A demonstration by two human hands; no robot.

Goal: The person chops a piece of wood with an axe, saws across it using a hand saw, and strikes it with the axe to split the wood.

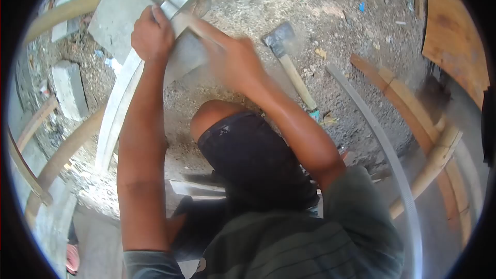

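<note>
A long pale strip, which looks like wood, runs from the upper middle down to the lower left and appears curved. My left hand is closed round it near a thin cross line at its upper part. Close by on the right is my right hand, its fingers stretched toward the strip and smeared by motion, so whether it holds anything is unclear. Beneath both hands lie a grey slab and a blurred grey flat piece.
On the gravelly ground right of my hands lies a hatchet with a wooden handle. A long thin grey strip and several wooden boards lie farther right. At left are a concrete block and curved-looking poles. A pink shoe shows at lower left.
</note>
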